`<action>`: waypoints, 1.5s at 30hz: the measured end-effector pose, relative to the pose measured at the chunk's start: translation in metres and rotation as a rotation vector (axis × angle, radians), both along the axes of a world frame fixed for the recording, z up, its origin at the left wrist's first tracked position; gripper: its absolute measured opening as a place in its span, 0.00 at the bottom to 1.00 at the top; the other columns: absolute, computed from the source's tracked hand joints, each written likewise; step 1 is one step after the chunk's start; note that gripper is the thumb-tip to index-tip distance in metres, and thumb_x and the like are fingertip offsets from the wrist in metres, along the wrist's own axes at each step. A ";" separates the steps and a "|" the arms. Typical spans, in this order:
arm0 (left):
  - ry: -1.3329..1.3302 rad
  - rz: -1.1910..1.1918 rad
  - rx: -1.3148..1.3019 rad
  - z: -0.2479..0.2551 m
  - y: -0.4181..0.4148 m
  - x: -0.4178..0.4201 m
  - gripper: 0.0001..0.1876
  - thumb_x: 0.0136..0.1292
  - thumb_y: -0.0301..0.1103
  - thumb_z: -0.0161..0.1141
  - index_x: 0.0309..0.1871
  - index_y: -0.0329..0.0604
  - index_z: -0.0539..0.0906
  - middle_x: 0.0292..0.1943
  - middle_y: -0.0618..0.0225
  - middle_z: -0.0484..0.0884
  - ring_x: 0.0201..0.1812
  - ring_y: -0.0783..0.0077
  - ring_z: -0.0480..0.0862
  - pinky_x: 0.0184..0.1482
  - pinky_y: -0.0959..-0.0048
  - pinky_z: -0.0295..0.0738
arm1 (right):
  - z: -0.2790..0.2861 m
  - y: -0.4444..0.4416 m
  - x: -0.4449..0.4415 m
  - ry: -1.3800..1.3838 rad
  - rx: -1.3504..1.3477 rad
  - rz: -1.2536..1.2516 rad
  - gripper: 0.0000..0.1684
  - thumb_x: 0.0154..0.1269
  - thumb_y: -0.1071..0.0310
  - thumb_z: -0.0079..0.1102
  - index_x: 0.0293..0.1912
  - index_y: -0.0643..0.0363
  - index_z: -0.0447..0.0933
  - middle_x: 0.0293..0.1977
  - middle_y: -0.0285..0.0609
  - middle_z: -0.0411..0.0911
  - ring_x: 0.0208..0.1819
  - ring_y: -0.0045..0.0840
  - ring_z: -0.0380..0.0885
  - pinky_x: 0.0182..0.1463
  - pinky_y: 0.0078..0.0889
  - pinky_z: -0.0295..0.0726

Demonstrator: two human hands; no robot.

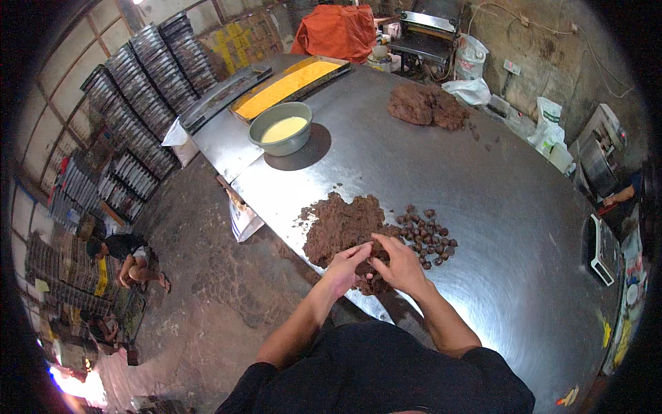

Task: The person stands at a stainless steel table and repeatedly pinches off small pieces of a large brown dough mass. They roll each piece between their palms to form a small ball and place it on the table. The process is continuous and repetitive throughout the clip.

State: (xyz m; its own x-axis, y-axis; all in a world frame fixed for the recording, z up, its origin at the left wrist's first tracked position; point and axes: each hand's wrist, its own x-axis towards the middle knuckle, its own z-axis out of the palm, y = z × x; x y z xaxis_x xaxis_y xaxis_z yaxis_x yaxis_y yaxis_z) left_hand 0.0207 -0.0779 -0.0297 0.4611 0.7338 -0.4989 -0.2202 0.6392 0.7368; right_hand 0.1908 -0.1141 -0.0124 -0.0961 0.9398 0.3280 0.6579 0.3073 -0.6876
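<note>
A mound of crumbly brown dough (341,222) lies at the near edge of the metal-topped table (496,191). My left hand (347,269) is over its near part, fingers bent and pointing right. Facing it, my right hand (401,264) has its thumb and forefinger spread, with brown dough visible between and below the hands. Whether either hand grips a piece of that dough I cannot tell. Close to the right of my right hand sits a cluster of several small, round brown dough balls (426,235), dark and shiny.
A grey basin (282,139) of pale yellow liquid stands beside a long tray (292,88) of yellow crumbs. Another brown dough mass (426,106) lies at the far side. A scale (602,251) is at right. Stacked trays (139,88) and a crouching person (129,259) are at left.
</note>
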 end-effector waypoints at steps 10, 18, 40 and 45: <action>-0.094 0.091 0.040 -0.004 -0.001 0.001 0.13 0.67 0.31 0.62 0.54 0.44 0.80 0.48 0.69 0.80 0.46 0.73 0.81 0.40 0.69 0.81 | 0.003 0.000 0.002 0.050 0.083 0.128 0.19 0.53 0.72 0.65 0.47 0.64 0.79 0.41 0.51 0.80 0.45 0.43 0.80 0.48 0.37 0.79; -0.101 0.083 0.050 -0.006 0.000 -0.003 0.10 0.66 0.28 0.62 0.50 0.40 0.80 0.41 0.67 0.83 0.39 0.71 0.84 0.38 0.71 0.82 | 0.006 -0.002 -0.005 0.181 0.131 0.055 0.17 0.53 0.71 0.66 0.46 0.60 0.82 0.39 0.48 0.81 0.41 0.40 0.81 0.45 0.35 0.80; -0.129 0.155 -0.218 -0.025 0.000 -0.007 0.16 0.65 0.53 0.63 0.32 0.52 0.77 0.23 0.75 0.75 0.23 0.79 0.73 0.23 0.79 0.65 | -0.060 -0.014 0.049 1.372 -0.459 -0.409 0.30 0.73 0.44 0.49 0.20 0.55 0.66 0.13 0.34 0.63 0.10 0.18 0.58 0.12 0.23 0.54; -0.180 0.163 -0.225 -0.027 0.004 -0.014 0.25 0.64 0.63 0.58 0.26 0.50 0.75 0.18 0.75 0.71 0.20 0.80 0.72 0.20 0.79 0.63 | -0.040 -0.019 0.080 1.338 -0.541 -0.433 0.23 0.73 0.47 0.49 0.39 0.59 0.75 0.27 0.39 0.77 0.19 0.18 0.68 0.21 0.20 0.67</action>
